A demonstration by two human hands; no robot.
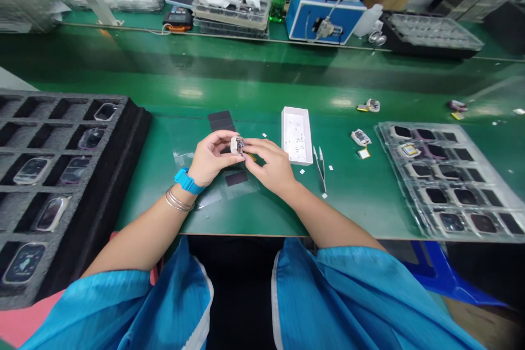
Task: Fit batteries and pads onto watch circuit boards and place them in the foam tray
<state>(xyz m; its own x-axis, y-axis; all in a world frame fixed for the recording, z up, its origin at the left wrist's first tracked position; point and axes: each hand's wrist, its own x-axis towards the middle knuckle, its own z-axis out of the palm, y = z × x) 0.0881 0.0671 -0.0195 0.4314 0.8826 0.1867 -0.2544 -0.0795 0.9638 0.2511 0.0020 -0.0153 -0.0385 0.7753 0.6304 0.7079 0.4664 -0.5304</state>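
Note:
Between my two hands, above the green bench, is a small opened smartwatch case point(235, 145) with its inner parts showing. My left hand point(213, 156) pinches the case from the left. The fingers of my right hand point(268, 161) are closed at its right side, by a yellowish piece that looks like its battery; the fingertips partly hide it. Under my hands lie dark film pieces point(221, 120) and clear plastic bags point(241, 188). Right of my right hand stands a white box point(296, 136) with tiny parts in it. Metal tweezers point(320, 169) lie beside the box.
A black foam tray point(77, 175) with watches is at the left. At the right, a clear plastic tray point(455, 180) holds several watch pieces. Opened watch cases point(361, 137) lie near it. A blue machine point(322, 15) and stacked trays point(232, 13) stand on the back shelf.

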